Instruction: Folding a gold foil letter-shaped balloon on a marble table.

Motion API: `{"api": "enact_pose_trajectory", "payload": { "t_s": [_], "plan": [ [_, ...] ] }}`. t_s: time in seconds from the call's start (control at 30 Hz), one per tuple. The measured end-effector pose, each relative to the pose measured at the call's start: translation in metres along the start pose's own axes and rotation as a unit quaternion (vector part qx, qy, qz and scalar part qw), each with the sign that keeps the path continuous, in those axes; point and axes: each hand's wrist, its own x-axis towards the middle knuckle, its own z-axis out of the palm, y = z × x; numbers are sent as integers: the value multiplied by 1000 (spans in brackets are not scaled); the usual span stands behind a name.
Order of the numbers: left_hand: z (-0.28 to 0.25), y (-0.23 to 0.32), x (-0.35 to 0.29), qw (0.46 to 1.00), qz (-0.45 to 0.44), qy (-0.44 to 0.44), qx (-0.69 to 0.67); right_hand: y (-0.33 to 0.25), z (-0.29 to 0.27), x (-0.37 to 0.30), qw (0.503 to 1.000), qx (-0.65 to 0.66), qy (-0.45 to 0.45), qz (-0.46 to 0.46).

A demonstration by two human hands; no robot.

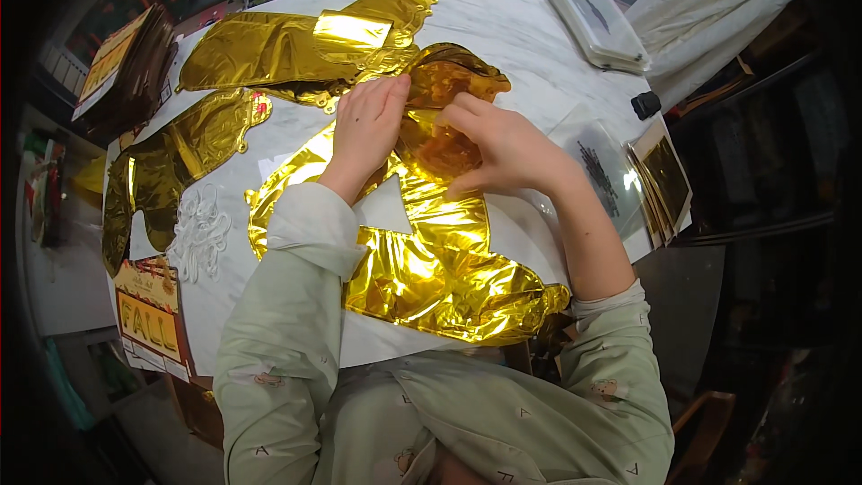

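A gold foil (422, 287) lies flat and wrinkled on the white table (516, 27), in front of the person, and a three-sided hole in its middle lets the surface below be seen. Its far part is lifted and folded under the two hands, where it looks darker and more orange. The left hand (366, 130) rests on this far part with its back up, the fingers straight and close together; I cannot tell whether it pinches the foil below. The right hand (512, 148) has its fingers bent over the same part, and its thumb stands apart from them, nearer to the body; whether the fingertips pinch the foil, I cannot tell also.

Behind the left hand lie more gold pieces, the back foils (251, 45), and at the left side is a left foil (166, 162). Beside it there is a loose heap of white string (199, 233), with an orange card (148, 319) near the table's edge. A stack of packs (126, 67) stands at the far left. On the right are a clear bag (588, 162), some packets (663, 184) and a black clip (645, 106); a pale flat pile (597, 22) lies farther back
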Motion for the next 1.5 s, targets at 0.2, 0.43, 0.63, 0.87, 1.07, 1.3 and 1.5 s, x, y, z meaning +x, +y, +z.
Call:
{"api": "enact_pose_trajectory", "payload": {
  "t_s": [0.2,0.43,0.63,0.87,1.07,1.3,1.5],
  "plan": [
    [1,-8,-3,992,112,49,44,12,2,3,998,-31,-51,11],
    [-8,6,0,989,-47,-42,-134,35,8,10,967,-92,238,15],
    [-3,0,1,993,-49,-36,-98,9,-14,0,945,-74,251,196],
    [-9,0,3,922,-92,-11,-377,21,-17,-11,978,-70,-99,173],
    [-24,-12,2,842,-147,-32,-518,17,-5,-1,967,167,-70,177],
    [-20,5,1,817,-157,-46,-553,37,23,11,937,224,-51,265],
    [-20,-3,-1,830,-134,-53,-538,13,35,16,967,191,18,168]
  ]
}}
